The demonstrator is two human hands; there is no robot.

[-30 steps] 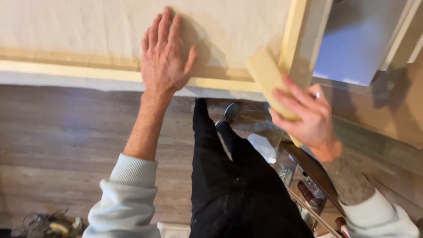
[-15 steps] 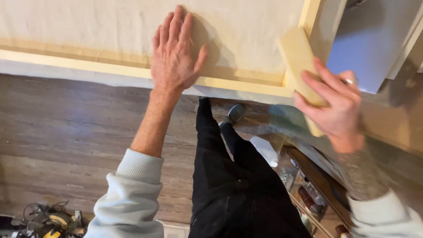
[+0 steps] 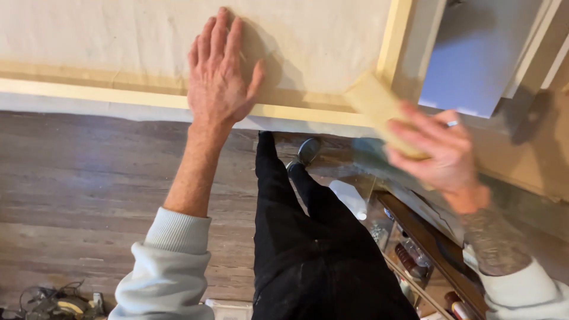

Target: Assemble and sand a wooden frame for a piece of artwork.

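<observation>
My left hand [image 3: 219, 74] lies flat, fingers spread, on a pale cream panel [image 3: 118, 41] with a light wooden frame [image 3: 89, 95] along its near edge. My right hand [image 3: 435, 151], blurred with motion, grips a tan sanding block [image 3: 376, 106] pressed at the panel's lower right corner, where the frame's near rail meets its upright side rail [image 3: 396, 35]. A ring shows on one right-hand finger.
Below me are my dark trousers [image 3: 314, 249] and a shoe [image 3: 308, 151] on a grey wood-plank floor [image 3: 77, 178]. A low shelf with bottles and cans [image 3: 415, 261] stands at the right. A power tool with cord [image 3: 53, 305] lies bottom left. A pale blue board [image 3: 474, 53] leans top right.
My right hand has carried the sanding block up and along the right corner of the frame, then back down toward the corner. My left hand stays flat on the panel.
</observation>
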